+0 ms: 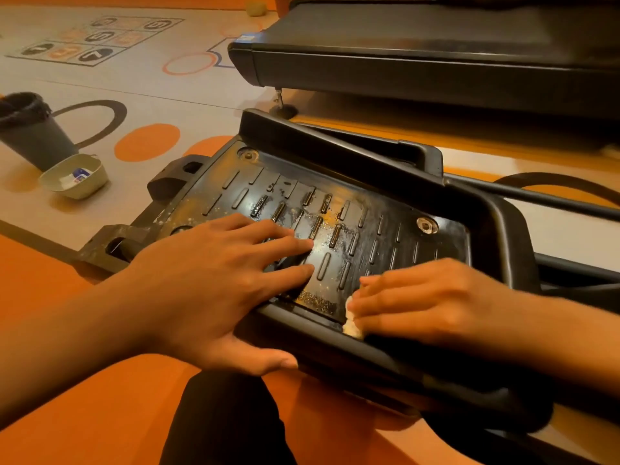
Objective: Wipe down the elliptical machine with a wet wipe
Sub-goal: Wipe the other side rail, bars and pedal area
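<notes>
Just above a dark-trousered knee [221, 427], the left hand [214, 286] lies flat with spread, straight fingers on the elliptical's ribbed foot pedal [385, 209], thumb down over the near rim — likely bracing the pedal so it cannot swing under the rubbing. Beside it the right hand [426, 300], blurred, presses a bunched wet wipe [352, 325] under fairly straight fingers against the pedal's near edge — the wipe peeks out beneath the fingertips, apart from the left hand, and pale speckles across the ribs suggest much wiping remains
</notes>
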`<state>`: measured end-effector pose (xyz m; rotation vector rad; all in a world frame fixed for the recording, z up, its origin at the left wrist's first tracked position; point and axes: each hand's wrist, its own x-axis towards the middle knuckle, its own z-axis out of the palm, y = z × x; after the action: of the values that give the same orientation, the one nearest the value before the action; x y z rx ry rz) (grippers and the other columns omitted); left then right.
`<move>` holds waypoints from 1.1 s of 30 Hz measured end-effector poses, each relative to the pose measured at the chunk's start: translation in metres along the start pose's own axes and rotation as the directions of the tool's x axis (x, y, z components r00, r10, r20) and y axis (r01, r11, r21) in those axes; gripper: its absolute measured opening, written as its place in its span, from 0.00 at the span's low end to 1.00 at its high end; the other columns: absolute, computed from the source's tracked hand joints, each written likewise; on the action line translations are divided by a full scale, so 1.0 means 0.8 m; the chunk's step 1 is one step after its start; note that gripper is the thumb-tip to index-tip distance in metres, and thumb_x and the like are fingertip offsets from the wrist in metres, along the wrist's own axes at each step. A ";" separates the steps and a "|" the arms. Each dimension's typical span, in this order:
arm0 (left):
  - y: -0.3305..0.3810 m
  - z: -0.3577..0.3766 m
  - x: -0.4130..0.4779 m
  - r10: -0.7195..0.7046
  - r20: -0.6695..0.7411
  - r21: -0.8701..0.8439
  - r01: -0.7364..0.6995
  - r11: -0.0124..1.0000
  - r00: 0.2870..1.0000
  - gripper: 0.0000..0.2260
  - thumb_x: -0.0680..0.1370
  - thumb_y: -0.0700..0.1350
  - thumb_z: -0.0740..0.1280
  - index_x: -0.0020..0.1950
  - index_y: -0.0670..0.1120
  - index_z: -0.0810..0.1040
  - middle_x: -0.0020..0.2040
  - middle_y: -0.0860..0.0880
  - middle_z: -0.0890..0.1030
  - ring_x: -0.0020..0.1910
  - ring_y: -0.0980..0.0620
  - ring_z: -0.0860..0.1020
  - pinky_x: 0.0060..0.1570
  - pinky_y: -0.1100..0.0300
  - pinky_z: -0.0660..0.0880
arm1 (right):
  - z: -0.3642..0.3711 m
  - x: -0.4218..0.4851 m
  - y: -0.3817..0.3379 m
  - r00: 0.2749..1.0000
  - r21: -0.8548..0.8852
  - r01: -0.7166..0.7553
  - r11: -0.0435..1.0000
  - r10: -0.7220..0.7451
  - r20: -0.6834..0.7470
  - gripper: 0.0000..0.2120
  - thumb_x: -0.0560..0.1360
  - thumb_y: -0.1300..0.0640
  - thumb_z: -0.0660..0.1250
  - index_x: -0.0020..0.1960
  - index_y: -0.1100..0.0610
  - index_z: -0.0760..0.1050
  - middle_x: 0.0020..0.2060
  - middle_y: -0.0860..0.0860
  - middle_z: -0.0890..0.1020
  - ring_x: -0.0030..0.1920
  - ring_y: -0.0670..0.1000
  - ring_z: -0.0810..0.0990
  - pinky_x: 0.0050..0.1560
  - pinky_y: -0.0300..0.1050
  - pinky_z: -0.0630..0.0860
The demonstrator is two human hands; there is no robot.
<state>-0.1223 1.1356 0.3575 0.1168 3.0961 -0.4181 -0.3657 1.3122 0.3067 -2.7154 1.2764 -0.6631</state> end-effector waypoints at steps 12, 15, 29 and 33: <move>0.001 -0.001 0.001 -0.005 0.011 -0.008 0.005 1.000 1.000 0.40 0.78 0.76 0.52 0.75 0.48 0.75 0.75 0.44 0.75 0.71 0.42 0.76 0.63 0.42 0.77 | 0.001 -0.011 0.021 0.999 -0.113 -0.048 0.992 0.046 -0.020 0.18 0.80 0.59 0.66 0.68 0.61 0.79 0.65 0.57 0.81 0.68 0.54 0.79 0.62 0.50 0.81; 0.001 -0.001 0.001 -0.006 0.017 -0.009 0.006 1.000 1.000 0.40 0.78 0.77 0.51 0.76 0.48 0.75 0.75 0.44 0.75 0.71 0.42 0.75 0.64 0.41 0.77 | -0.014 -0.007 0.053 0.997 -0.185 -0.076 0.980 0.078 0.006 0.19 0.76 0.59 0.72 0.66 0.58 0.80 0.64 0.55 0.82 0.64 0.55 0.82 0.57 0.54 0.84; 0.000 -0.002 0.001 0.000 0.028 0.006 0.000 1.000 1.000 0.40 0.79 0.76 0.51 0.75 0.47 0.76 0.75 0.44 0.75 0.71 0.42 0.75 0.66 0.43 0.74 | -0.019 0.008 0.080 0.987 -0.213 -0.129 0.969 0.104 -0.125 0.16 0.76 0.60 0.71 0.63 0.56 0.80 0.57 0.55 0.85 0.56 0.54 0.86 0.54 0.54 0.84; 0.001 -0.002 -0.001 -0.008 0.020 0.005 0.008 1.000 1.000 0.40 0.78 0.76 0.50 0.74 0.48 0.76 0.75 0.45 0.75 0.71 0.43 0.75 0.66 0.43 0.74 | -0.013 0.022 0.084 0.910 -0.164 -0.340 0.926 0.279 -0.308 0.11 0.75 0.64 0.67 0.54 0.60 0.85 0.51 0.56 0.86 0.50 0.55 0.87 0.55 0.54 0.82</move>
<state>-0.1216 1.1371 0.3590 0.1004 3.0771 -0.4245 -0.4089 1.2564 0.3063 -2.5433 1.9016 -0.9437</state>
